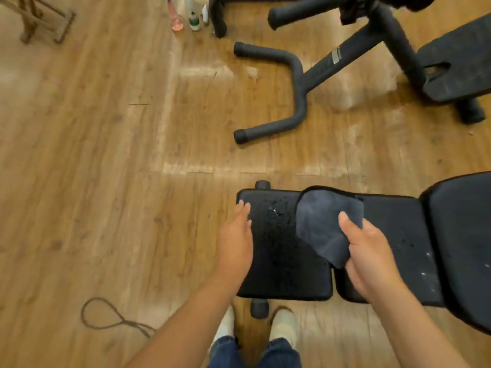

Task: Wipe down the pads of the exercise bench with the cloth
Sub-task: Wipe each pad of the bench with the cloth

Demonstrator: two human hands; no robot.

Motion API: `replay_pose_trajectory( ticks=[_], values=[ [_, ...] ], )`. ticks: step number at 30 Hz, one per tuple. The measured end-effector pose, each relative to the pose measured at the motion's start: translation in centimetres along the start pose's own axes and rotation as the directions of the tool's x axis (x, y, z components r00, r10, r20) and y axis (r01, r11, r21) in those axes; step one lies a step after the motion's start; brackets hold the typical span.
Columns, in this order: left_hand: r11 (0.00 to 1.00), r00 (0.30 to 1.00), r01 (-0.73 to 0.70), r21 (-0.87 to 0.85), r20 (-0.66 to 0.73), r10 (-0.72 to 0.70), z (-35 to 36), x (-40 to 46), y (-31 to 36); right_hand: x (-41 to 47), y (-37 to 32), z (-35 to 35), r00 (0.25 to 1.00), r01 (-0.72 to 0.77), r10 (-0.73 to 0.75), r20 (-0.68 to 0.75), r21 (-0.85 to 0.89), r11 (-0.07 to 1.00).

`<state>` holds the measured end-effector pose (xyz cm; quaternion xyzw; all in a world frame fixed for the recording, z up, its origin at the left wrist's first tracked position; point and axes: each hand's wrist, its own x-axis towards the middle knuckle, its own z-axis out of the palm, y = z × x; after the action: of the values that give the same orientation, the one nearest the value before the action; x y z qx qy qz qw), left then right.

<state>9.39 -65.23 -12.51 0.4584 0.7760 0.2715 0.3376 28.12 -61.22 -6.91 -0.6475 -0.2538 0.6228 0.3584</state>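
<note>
A black exercise bench lies in front of me with a square seat pad (279,261), a middle pad (398,235) and a larger back pad (462,248) to the right. Water droplets glisten on the seat pad and the middle pad. My right hand (372,256) grips a dark grey cloth (324,224), which hangs over the gap between the seat pad and the middle pad. My left hand (236,235) hovers with straight fingers over the seat pad's left edge, holding nothing.
A second black bench frame (300,96) with curved feet stands on the wooden floor beyond. Several bottles (195,19) stand at the top. A looped cord (106,314) lies on the floor at the lower left. A wooden rack (39,19) occupies the top left corner.
</note>
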Motion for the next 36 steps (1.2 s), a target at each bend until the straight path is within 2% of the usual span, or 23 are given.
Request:
replay_pose_trajectory(
  ticks=[2, 3, 6, 8, 9, 11, 13, 14, 20, 26, 29, 33, 36],
  values=[
    [0.94, 0.971, -0.238, 0.245, 0.054, 0.232, 0.5, 1.1, -1.1, 1.0, -0.3, 0.2, 0.986, 0.15, -0.162, -0.041, -0.207, 0.967],
    [0.885, 0.958, -0.286, 0.367, 0.114, 0.262, 0.8, 1.4, -1.8, 1.4, -0.3, 0.5, 0.968, 0.223, -0.248, -0.036, -0.331, 0.917],
    [0.741, 0.956, -0.29, 0.605, 0.154, 0.249, 1.4, 1.8, -4.5, 3.1, 0.4, 2.5, 0.898, 0.379, -0.436, 0.06, -0.612, 0.694],
    [0.7, 0.958, -0.286, 0.654, 0.182, 0.221, 1.7, 1.7, -5.9, 4.5, 2.0, 4.6, 0.82, 0.519, -0.523, 0.232, -0.687, 0.509],
    [0.676, 0.955, -0.296, 0.675, 0.197, 0.222, 1.8, 1.7, -6.6, 5.5, 3.3, 5.5, 0.784, 0.578, -0.523, 0.335, -0.701, 0.418],
    [0.667, 0.951, -0.307, 0.679, 0.205, 0.23, 2.1, 1.5, -7.7, 7.0, 6.2, 6.9, 0.716, 0.648, -0.463, 0.521, -0.743, 0.165],
    [0.672, 0.95, -0.311, 0.673, 0.197, 0.243, 2.2, 1.4, -8.0, 7.6, 8.5, 7.6, 0.694, 0.629, -0.404, 0.596, -0.775, -0.062],
    [0.668, 0.947, -0.316, 0.673, 0.188, 0.259, 2.4, 1.4, -8.3, 7.6, 9.3, 7.8, 0.687, 0.621, -0.397, 0.609, -0.775, -0.114],
    [0.704, 0.942, -0.325, 0.631, 0.147, 0.303, 2.9, 1.0, -8.6, 8.1, 10.6, 8.2, 0.697, 0.594, -0.396, 0.597, -0.791, -0.147],
    [0.761, 0.935, -0.343, 0.551, 0.124, 0.332, 3.2, 1.4, -9.4, 7.2, 11.5, 8.8, 0.7, 0.619, -0.427, 0.573, -0.785, -0.038],
    [0.782, 0.935, -0.343, 0.521, 0.113, 0.335, 3.3, 1.3, -9.5, 6.4, 12.1, 8.9, 0.7, 0.598, -0.458, 0.548, -0.8, -0.043],
    [0.8, 0.932, -0.355, 0.485, 0.112, 0.346, 3.2, 1.3, -9.5, 3.2, 14.8, 7.7, 0.697, 0.616, -0.439, 0.567, -0.787, -0.039],
    [0.81, 0.931, -0.357, 0.466, 0.109, 0.348, 3.2, 1.4, -9.6, -0.6, 18.6, 5.7, 0.658, 0.669, -0.397, 0.64, -0.738, -0.082]
  ],
)
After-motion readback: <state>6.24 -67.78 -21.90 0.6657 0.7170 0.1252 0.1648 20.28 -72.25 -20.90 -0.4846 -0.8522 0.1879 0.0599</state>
